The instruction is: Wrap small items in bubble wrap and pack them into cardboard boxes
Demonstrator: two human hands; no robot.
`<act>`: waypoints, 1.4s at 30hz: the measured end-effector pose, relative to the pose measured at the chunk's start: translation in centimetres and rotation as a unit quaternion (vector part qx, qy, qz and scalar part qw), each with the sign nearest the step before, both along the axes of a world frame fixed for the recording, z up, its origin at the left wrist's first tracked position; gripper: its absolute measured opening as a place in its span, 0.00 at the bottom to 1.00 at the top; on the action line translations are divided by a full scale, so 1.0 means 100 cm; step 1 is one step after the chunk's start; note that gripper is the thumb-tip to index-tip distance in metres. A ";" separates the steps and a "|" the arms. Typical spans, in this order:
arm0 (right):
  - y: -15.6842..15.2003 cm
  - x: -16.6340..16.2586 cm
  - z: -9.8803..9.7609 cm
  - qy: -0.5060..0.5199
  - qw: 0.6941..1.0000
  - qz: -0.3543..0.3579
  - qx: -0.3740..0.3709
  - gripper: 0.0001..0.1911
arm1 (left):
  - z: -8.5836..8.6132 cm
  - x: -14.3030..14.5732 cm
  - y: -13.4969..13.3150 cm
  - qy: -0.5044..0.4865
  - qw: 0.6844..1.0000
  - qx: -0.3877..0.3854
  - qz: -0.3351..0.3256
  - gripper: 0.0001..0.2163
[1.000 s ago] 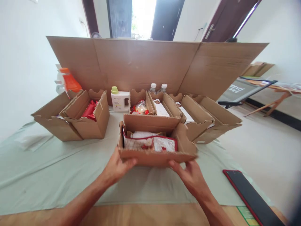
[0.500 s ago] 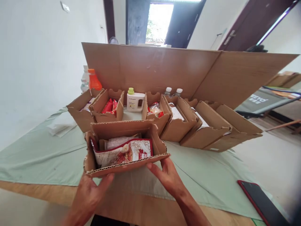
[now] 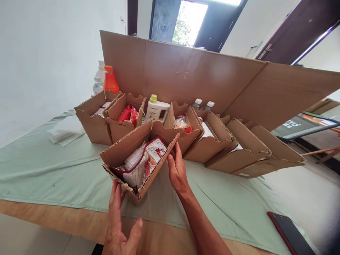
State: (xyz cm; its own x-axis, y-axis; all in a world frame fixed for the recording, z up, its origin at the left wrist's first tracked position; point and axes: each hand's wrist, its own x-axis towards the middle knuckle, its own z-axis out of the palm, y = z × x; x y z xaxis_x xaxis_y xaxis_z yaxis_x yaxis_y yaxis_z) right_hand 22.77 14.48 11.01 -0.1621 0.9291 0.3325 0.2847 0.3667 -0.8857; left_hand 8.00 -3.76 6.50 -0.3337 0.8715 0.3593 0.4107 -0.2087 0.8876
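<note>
A cardboard box (image 3: 162, 166) with an open top stands askew near the front of the table, one end angled towards the back right. Inside it lie a printed bag (image 3: 148, 161) with a dark red edge and a whitish wrapped packet (image 3: 135, 157). My right hand (image 3: 178, 173) grips the box's right side near the far corner, with the thumb on the wall and some fingertips hidden. My left hand (image 3: 119, 219) is by the near left end, its fingers touching the cardboard and its thumb spread wide.
Behind is a row of cardboard bins, one with red packets (image 3: 127, 114), another with snack bags (image 3: 182, 123). A white jug with a green cap (image 3: 156, 109) stands between them. A cardboard panel (image 3: 186, 71) rises behind. Clear plastic (image 3: 66, 131) lies left, a phone (image 3: 290, 232) right.
The box has turned, its right end swinging towards the back bins. My right hand has moved up along its side, while my left hand has opened at its near end.
</note>
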 end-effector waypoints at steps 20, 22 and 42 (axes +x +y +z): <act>0.037 -0.005 -0.062 0.093 0.992 -0.077 -0.030 0.27 | 0.005 0.037 0.028 -0.042 0.997 -0.051 -0.049 0.39; 0.039 -0.003 -0.072 0.107 0.989 -0.091 -0.055 0.23 | 0.007 0.038 0.045 -0.060 0.995 -0.047 -0.064 0.40; 0.047 0.000 -0.085 0.126 0.984 -0.085 -0.094 0.14 | 0.018 0.036 0.173 -0.026 0.993 -0.060 -0.094 0.40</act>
State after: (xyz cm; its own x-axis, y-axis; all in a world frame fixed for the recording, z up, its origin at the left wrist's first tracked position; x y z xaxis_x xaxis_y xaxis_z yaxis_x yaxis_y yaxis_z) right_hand 22.78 19.22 2.53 0.0668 0.9844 0.1627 0.0915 0.1563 -0.9835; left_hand 11.60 13.53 8.34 -0.1769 0.9554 0.2366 0.3280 -0.1694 0.9294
